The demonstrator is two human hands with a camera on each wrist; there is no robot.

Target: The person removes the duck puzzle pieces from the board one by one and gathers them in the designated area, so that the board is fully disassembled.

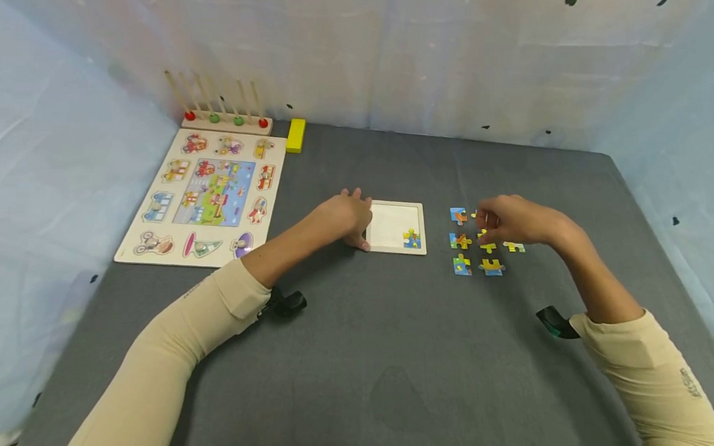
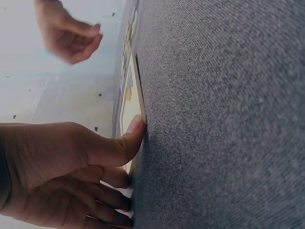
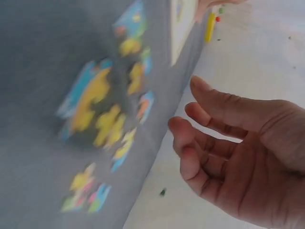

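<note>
A shallow wooden puzzle tray lies mid-table with a jigsaw piece in its near right corner. My left hand holds the tray's left side, the thumb at its near corner and the fingers toward the far one. In the left wrist view, the thumb presses on the tray's edge. Several loose jigsaw pieces with blue and yellow print lie right of the tray. Above them hovers my right hand, its fingers loosely bent. Nothing shows between its thumb and fingers in the right wrist view.
At the left lies a large wooden knob puzzle board with vehicle pieces. Behind it stands a peg stand with red and green beads, and a yellow block is beside that. Pale sheeting borders the grey table.
</note>
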